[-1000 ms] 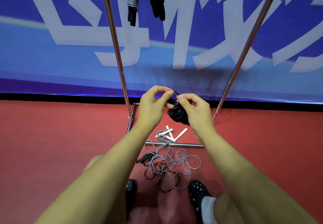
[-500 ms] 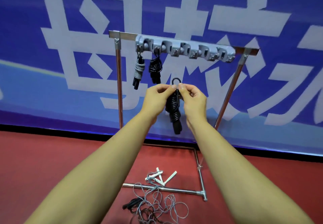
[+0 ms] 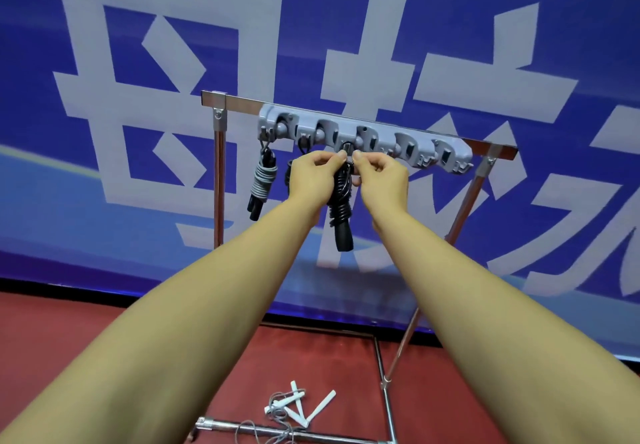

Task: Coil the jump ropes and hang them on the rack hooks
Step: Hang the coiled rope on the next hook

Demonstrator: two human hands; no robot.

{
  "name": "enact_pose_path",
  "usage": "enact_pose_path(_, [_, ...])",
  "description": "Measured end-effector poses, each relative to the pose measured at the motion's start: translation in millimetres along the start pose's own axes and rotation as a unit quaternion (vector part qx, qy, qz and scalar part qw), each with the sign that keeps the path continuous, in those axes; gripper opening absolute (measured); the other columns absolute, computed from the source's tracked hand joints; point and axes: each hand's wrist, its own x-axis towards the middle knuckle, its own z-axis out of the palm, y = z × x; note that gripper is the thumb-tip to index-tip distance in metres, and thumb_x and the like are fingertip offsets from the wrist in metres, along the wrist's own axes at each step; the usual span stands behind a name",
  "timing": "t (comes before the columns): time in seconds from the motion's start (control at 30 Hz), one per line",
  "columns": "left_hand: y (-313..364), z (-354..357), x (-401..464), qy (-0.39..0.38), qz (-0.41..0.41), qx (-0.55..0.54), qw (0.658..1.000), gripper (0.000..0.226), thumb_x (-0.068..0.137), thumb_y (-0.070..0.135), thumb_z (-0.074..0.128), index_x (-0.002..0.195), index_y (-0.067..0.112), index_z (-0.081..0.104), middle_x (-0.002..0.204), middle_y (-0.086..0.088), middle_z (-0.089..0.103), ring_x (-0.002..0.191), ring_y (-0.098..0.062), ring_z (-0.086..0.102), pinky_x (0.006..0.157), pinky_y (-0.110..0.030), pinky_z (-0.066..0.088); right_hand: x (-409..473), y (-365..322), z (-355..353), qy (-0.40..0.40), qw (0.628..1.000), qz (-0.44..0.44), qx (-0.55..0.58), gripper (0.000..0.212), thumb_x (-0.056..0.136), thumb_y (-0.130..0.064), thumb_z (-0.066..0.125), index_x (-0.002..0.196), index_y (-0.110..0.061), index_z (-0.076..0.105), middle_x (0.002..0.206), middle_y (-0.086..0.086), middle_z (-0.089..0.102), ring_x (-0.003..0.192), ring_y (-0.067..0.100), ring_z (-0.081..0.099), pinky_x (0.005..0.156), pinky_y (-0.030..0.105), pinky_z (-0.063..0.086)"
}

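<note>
A red floor (image 3: 104,357) meets a blue banner (image 3: 519,45) behind a metal rack (image 3: 219,180). The left hand (image 3: 313,180) and right hand (image 3: 382,180) each pinch the top loop of a black coiled rope (image 3: 341,201) in a narrow grip at the grey hook bar (image 3: 367,140). The rope hangs upright, its handle toward 6 o'clock.

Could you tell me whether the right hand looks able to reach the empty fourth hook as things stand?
Probably yes: the right hand sits just below the fourth hook with nothing between, though it now pinches the black rope.
</note>
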Motion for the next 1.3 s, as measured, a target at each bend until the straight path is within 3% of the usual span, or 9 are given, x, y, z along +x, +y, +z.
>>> enact_pose_path(0.27, [-23.1,10.8,42.1,0.015,-0.041,0.039,0.998,0.020,0.096,0.026,0.071,0.093,0.008,0.077,0.095,-0.010,0.077,0.090,-0.026,0.071,0.087,-0.039,0.056,41.3,32.3,18.3,-0.009,0.998,0.056,-0.039,0.015,0.096,-0.031,0.069,0.089,-0.021,0.077,0.086,-0.006,0.077,0.069,0.010,0.069,0.069,0.028,0.052])
enact_pose_path(0.33, [-28.7,8.8,43.5,0.008,-0.036,0.040,0.999,0.021,0.097,0.026,0.070,0.096,0.007,0.077,0.095,-0.008,0.076,0.086,-0.022,0.069,0.082,-0.037,0.056,40.5,38.3,18.4,-0.011,0.998,0.054,-0.031,0.015,0.096,-0.031,0.070,0.092,-0.019,0.078,0.088,-0.007,0.077,0.070,0.009,0.069,0.070,0.026,0.051])
enact_pose_path(0.43, [-30.8,3.5,39.1,-0.002,-0.003,0.046,0.999,0.019,0.099,0.023,0.066,0.105,0.008,0.076,0.096,0.000,0.075,0.083,-0.009,0.066,0.072,-0.024,0.050,37.2,39.5,14.9,-0.033,0.999,0.033,-0.028,0.016,0.097,-0.030,0.068,0.097,-0.018,0.077,0.093,-0.007,0.077,0.083,0.011,0.073,0.080,0.030,0.057])
enact_pose_path(0.53, [-35.6,-7.1,30.4,-0.015,0.048,0.083,0.995,0.022,0.100,0.020,0.064,0.119,0.011,0.072,0.110,0.001,0.074,0.097,-0.007,0.067,0.090,-0.027,0.053,28.3,41.5,7.1,-0.065,0.996,0.014,-0.061,0.021,0.100,-0.032,0.062,0.113,-0.019,0.073,0.107,-0.005,0.075,0.102,0.014,0.072,0.096,0.037,0.055])
enact_pose_path(0.67, [-45.6,-26.2,13.8,-0.026,0.096,0.168,0.981,0.038,0.103,0.025,0.060,0.139,0.015,0.061,0.133,0.001,0.067,0.121,-0.009,0.061,0.104,-0.025,0.047,1.6,38.7,-12.6,-0.116,0.981,-0.018,-0.156,0.035,0.106,-0.033,0.051,0.138,-0.021,0.059,0.127,-0.005,0.066,0.114,0.010,0.062,0.094,0.027,0.046])
enact_pose_path(0.8, [-65.0,-49.5,-18.0,-0.075,0.119,0.325,0.935,0.048,0.105,0.037,0.053,0.150,0.019,0.049,0.148,0.000,0.055,0.135,-0.017,0.052,0.114,-0.036,0.041,-34.5,50.3,-33.6,-0.172,0.941,-0.037,-0.288,0.047,0.106,-0.043,0.046,0.150,-0.025,0.045,0.147,-0.002,0.056,0.132,0.019,0.054,0.105,0.039,0.046])
enact_pose_path(0.93, [-99.1,-81.2,-59.0,-0.144,0.100,0.457,0.872,0.058,0.107,0.045,0.044,0.158,0.021,0.034,0.163,0.001,0.035,0.150,-0.017,0.032,0.122,-0.036,0.028,-81.2,74.2,-46.7,-0.230,0.906,-0.019,-0.355,0.057,0.106,-0.045,0.044,0.158,-0.025,0.034,0.160,0.000,0.042,0.145,0.026,0.040,0.115,0.046,0.038])
enact_pose_path(1.17, [-171.6,-130.7,-144.9,-0.200,0.046,0.528,0.824,0.064,0.105,0.051,0.042,0.161,0.022,0.028,0.169,0.000,0.022,0.154,-0.021,0.024,0.123,-0.045,0.026,-187.6,138.1,-53.6,-0.294,0.851,0.002,-0.436,0.061,0.105,-0.048,0.044,0.160,-0.023,0.030,0.167,0.000,0.029,0.150,0.025,0.033,0.120,0.041,0.030])
enact_pose_path(1.3, [-218.1,-156.7,-192.3,-0.229,0.013,0.539,0.810,0.065,0.105,0.051,0.041,0.162,0.023,0.025,0.169,0.000,0.020,0.154,-0.020,0.024,0.125,-0.039,0.023,-248.0,185.2,-52.8,-0.327,0.837,0.039,-0.436,0.062,0.105,-0.049,0.045,0.160,-0.024,0.031,0.168,0.000,0.028,0.150,0.025,0.033,0.120,0.038,0.028])
